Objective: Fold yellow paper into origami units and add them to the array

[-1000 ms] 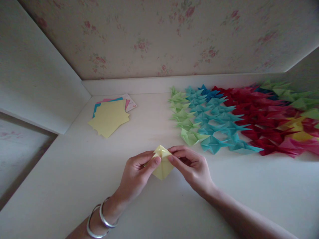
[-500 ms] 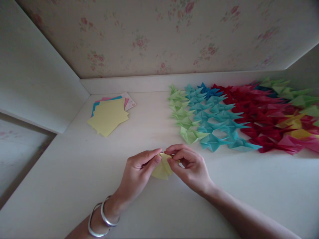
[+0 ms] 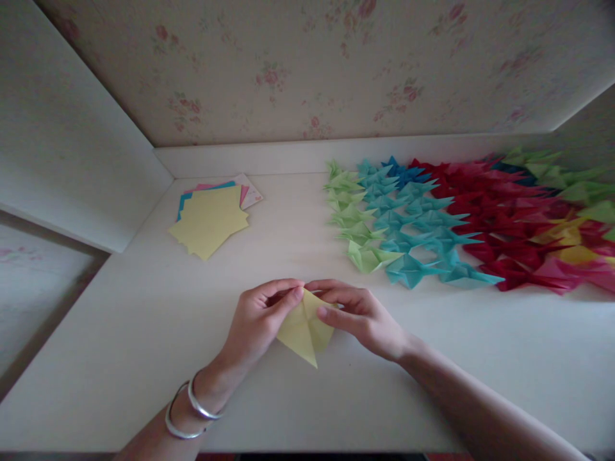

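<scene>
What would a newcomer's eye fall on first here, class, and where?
Rows of origami cranes, mostly green, turquoise and red, crowd the right of the white tabletop. In the middle foreground, the left hand and right hand hold folded yellow paper. A paper stack, yellow on top, lies back left.

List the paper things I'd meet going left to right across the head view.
Fanned stack of sheets → held yellow paper → left-hand column of light green folded pieces → turquoise folded pieces → red folded pieces.
</scene>
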A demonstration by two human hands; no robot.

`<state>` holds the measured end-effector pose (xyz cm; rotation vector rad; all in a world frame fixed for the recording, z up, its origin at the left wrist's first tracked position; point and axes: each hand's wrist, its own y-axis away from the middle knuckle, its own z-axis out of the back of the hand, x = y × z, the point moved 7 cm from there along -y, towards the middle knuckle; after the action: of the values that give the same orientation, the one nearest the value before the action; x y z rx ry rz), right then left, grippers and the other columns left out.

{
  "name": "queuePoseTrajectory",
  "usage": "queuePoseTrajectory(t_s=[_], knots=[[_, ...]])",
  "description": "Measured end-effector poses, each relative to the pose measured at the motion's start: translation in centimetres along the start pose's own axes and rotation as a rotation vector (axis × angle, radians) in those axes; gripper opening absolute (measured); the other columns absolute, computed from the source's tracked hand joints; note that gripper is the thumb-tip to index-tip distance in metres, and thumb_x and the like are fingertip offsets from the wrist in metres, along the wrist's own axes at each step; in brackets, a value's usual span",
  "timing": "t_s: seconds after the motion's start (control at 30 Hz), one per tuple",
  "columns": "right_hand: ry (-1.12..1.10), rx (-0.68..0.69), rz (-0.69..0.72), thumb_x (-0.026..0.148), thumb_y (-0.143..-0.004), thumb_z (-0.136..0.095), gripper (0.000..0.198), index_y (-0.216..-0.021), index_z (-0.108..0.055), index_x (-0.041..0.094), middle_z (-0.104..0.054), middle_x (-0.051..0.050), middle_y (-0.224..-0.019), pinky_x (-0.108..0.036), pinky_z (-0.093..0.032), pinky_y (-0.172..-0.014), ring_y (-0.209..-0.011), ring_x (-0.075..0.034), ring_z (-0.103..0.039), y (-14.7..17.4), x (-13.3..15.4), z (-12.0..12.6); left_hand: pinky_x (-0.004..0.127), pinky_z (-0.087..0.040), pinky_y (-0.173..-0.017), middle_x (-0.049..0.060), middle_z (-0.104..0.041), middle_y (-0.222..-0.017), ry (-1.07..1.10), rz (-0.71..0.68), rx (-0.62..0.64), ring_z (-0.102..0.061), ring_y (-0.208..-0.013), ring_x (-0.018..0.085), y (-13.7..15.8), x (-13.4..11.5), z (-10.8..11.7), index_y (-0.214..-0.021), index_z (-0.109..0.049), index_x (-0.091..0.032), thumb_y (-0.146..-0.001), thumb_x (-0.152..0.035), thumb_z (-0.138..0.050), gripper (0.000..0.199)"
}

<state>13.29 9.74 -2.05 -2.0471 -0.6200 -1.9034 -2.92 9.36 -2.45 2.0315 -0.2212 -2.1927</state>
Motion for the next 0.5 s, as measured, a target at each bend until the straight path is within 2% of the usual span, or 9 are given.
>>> queuePoseTrajectory(t_s=[0.1,0.23,0.37,0.5], knots=[[0.013,0.053,-0.022,0.036,-0.088,-0.069,0.018,-0.093,-0.079,0.022,-0.064,-0.008,-0.127,-0.035,-0.048,-0.096,-0.117,-0.024,-0.060,-0.1,-0.1,-0.3,0.018,-0.051,-0.061,0.002,-0.079,-0.084,0.033,0.045,0.017,-0.068,-0.072,0.014,0.0,0.4,-0.1,-0.093,-0.079,-0.021,-0.079,-0.037,-0.077,0.020],[0.026,0.043,-0.004,0.038,-0.088,-0.068,0.020,-0.088,-0.079,0.022,-0.066,-0.007,-0.123,-0.034,-0.045,-0.100,-0.115,-0.023,-0.062,-0.1,-0.1,-0.3,0.020,-0.050,-0.062,0.003,-0.079,-0.082,0.044,0.052,0.014,-0.068,-0.071,0.015,0.0,0.3,0.0,-0.092,-0.079,-0.020,-0.078,-0.036,-0.078,0.021],[0.075,-0.089,-0.025,0.040,-0.088,-0.067,0.023,-0.082,-0.079,0.021,-0.070,-0.007,-0.115,-0.032,-0.047,-0.094,-0.107,-0.021,-0.065,-0.2,-0.2,0.5,0.023,-0.053,-0.069,0.004,-0.079,-0.086,0.001,-0.004,-0.030,-0.070,-0.078,0.018,-0.1,-0.2,0.3,-0.090,-0.080,-0.020,-0.077,-0.033,-0.079,0.019],[0.044,-0.184,-0.041,0.038,-0.084,-0.071,0.021,-0.074,-0.075,0.020,-0.073,-0.006,-0.102,-0.029,-0.050,-0.081,-0.094,-0.020,-0.067,-0.1,0.1,1.2,0.023,-0.053,-0.071,0.004,-0.079,-0.084,0.072,0.004,-0.055,-0.070,-0.077,0.017,0.0,0.0,0.2,-0.087,-0.080,-0.019,-0.076,-0.031,-0.080,0.017]])
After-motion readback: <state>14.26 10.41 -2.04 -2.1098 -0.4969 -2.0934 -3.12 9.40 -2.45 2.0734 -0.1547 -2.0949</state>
